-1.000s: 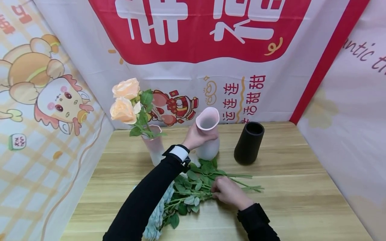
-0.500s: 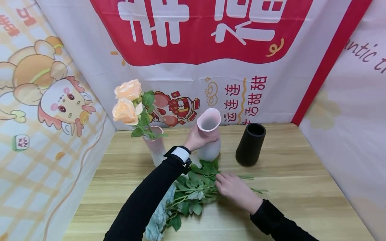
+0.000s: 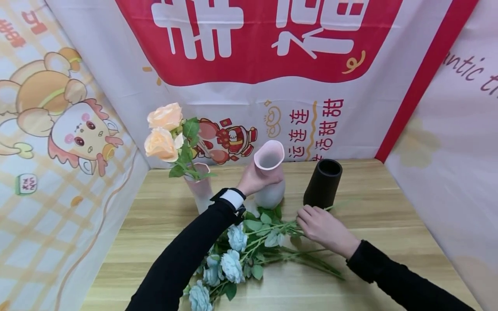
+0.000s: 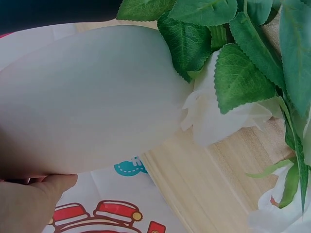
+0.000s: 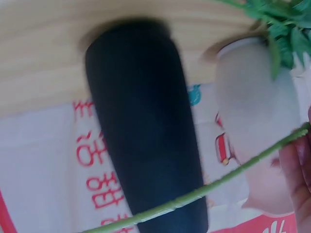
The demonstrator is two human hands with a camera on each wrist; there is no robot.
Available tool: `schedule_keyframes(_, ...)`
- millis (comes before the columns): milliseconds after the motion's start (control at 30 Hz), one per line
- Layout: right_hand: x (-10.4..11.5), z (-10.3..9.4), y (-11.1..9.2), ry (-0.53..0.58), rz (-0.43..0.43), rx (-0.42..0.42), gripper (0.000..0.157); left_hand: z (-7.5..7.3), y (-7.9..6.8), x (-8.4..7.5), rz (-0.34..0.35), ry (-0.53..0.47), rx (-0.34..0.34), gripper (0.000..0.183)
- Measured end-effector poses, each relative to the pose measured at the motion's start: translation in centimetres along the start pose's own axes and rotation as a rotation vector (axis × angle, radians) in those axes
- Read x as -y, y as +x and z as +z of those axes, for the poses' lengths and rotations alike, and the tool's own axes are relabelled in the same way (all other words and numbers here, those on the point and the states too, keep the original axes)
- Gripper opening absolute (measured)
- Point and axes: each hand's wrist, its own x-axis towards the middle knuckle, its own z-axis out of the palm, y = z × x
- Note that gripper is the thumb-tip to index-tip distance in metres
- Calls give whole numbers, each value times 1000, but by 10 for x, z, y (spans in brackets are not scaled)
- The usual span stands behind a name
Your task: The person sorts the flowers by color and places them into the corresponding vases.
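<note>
We note the left hand with fingers curled round the pale vase on the table, the right hand pinching a green stem, and judge this stem selection, the next move calling for drawing it clear of the bunch.

Head: high at the near side, facing far and down; widest view, taking in table and backdrop, left to right. Left wrist: very close on the pale vase, picture turned, part of the backdrop beyond. Right wrist: close on the stem, inverted, facing the far side past the black vase. Shared: pale vase, all three; black vase, head and right wrist.
</note>
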Motion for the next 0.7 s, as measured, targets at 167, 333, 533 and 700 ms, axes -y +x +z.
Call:
schedule_keyframes(167, -23, -11, -16, -26, 4, -30, 56, 0, -1, -1, 8, -19, 1, 98)
schedule_keyframes(333, -41, -15, -28, 27, 52, -120, 49, -3, -3, -1, 19, -17, -5, 98)
schedule_keyframes(533, -51, -19, -36, 66, 130, -181, 44, -4, -2, -2, 22, 4, -17, 100)
schedule_keyframes(700, -48, -20, -38, 110, 187, -274, 42, -1, -3, 0, 6, 10, -19, 100)
